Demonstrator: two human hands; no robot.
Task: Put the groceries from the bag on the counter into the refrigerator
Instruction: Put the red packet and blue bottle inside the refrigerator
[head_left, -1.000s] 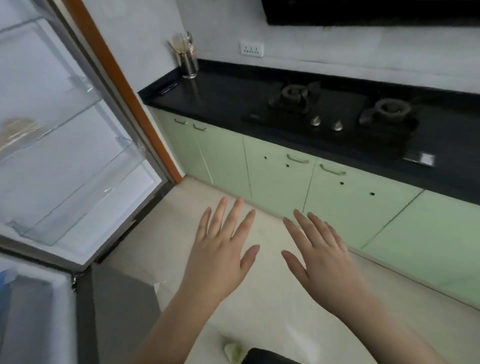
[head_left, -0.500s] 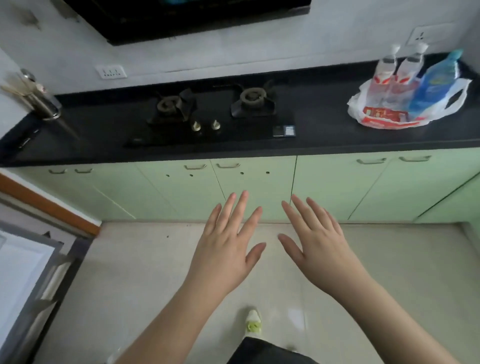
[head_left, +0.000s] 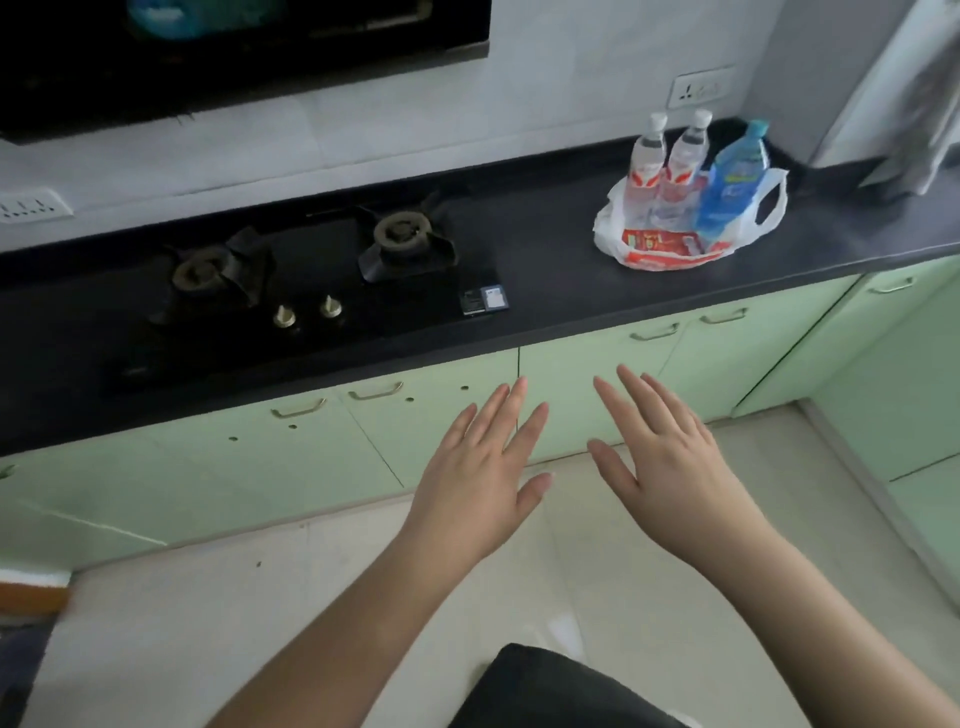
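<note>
A white plastic bag (head_left: 769, 210) stands on the black counter (head_left: 561, 280) at the right. Inside it are two clear water bottles with red labels (head_left: 647, 156) (head_left: 685, 156), a blue bottle (head_left: 735, 174) and a red packet (head_left: 662, 244). My left hand (head_left: 483, 478) and my right hand (head_left: 670, 462) are held out flat in front of me, palms down, fingers spread, holding nothing. Both hover over the floor before the green cabinets, well short of the bag. The refrigerator is out of view.
A two-burner gas stove (head_left: 306, 280) is set into the counter at the left, with a dark hood (head_left: 234, 57) above. Pale green cabinet doors (head_left: 332, 457) run under the counter and turn a corner at the right. A wall socket (head_left: 698, 91) sits behind the bag.
My view has swung right, away from the open refrigerator door, along the counter toward the bag, which now sits closer. Both hands stay spread and empty.
</note>
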